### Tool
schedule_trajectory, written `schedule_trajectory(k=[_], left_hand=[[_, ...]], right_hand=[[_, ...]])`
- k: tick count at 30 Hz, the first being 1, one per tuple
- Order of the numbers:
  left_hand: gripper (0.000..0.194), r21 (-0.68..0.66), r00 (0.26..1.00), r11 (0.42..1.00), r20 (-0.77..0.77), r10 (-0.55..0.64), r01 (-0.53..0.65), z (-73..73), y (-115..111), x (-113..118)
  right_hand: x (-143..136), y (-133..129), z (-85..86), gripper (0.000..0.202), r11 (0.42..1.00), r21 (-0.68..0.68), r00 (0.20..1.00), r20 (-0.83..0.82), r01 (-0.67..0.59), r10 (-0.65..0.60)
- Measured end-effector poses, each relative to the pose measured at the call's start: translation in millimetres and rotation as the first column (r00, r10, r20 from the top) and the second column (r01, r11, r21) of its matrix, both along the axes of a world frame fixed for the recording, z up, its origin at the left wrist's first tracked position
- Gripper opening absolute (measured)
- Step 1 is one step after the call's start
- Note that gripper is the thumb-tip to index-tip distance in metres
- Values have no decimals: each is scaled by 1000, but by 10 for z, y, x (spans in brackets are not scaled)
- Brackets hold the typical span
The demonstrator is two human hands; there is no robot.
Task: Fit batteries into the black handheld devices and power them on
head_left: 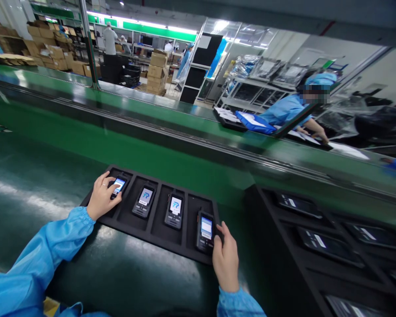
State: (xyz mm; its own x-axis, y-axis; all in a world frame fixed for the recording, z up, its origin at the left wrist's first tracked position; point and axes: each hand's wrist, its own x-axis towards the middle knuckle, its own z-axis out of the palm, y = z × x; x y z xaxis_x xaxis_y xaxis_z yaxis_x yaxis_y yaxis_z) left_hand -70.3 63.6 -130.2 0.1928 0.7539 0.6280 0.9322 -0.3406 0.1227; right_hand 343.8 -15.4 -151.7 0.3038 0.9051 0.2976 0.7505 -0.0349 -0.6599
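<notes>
A black foam tray (148, 235) on the green bench has compartments with several handheld devices, screens lit. My left hand (102, 196) is over the leftmost device (119, 186), fingers apart, a fingertip at its bright screen. Two middle devices, one (144, 201) left and one (174, 211) right, show a blue logo and lie untouched. At the tray's right end, my right hand (226, 255) is beside the rightmost device (205, 231), fingers loosely curved with the thumb near its edge; nothing shows in its grasp.
A larger black tray (273, 233) at the right holds several dark devices. Beyond the bench's raised metal rail (171, 132), a person in blue (287, 108) handles white sheets at another surface. Cardboard boxes (156, 72) and shelving stand in the background.
</notes>
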Motion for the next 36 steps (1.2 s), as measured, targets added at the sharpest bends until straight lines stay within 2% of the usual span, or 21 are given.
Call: schedule_trajectory(k=[6,10,16,23,36], left_hand=[[29,-9,1000,1000,10,15,-15,-53,15,-70],[31,-13,999,1000,44,7,-6,-57,14,-97],[27,-47,999,999,49,-6,8,-32,28,-109],[27,-54,999,999,33,3,-1,-47,38,-112],[25,-40,990,998,133,-46,52,-87,67,-114]], right_hand=[[83,-28,-8,38,982,186,994,104,-42,23],[118,-51,32,32,965,255,979,202,-67,14],[90,-83,47,33,962,256,951,308,-101,17],[52,-39,-28,34,967,212,935,350,-141,59],[60,-36,-62,33,969,220,965,259,-109,50]])
